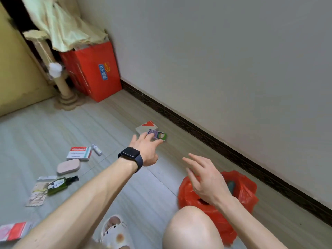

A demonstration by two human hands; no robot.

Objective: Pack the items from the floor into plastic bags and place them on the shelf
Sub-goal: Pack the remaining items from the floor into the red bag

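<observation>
While the small purple-and-green box [158,135] lies flat on the floor [143,186] near the wall, against a white-and-red box [145,126], the left grip [146,150] touches its near end with straight, spread fingers. The right grip [208,182] hovers spread and empty over the red plastic bag [246,193]. A green bottle [62,186] lies well apart to the left.

Nine loose items, one bag
Left of the red plastic bag [248,194]: four boxes (white-red box [146,126], purple-green box [159,136], red-banded box [79,152], red-grey box [14,230]), two bottles (green bottle [60,186], white bottle [97,149]), two sachets (pale sachet [47,177], printed sachet [36,195]), one pink case [68,166].
</observation>
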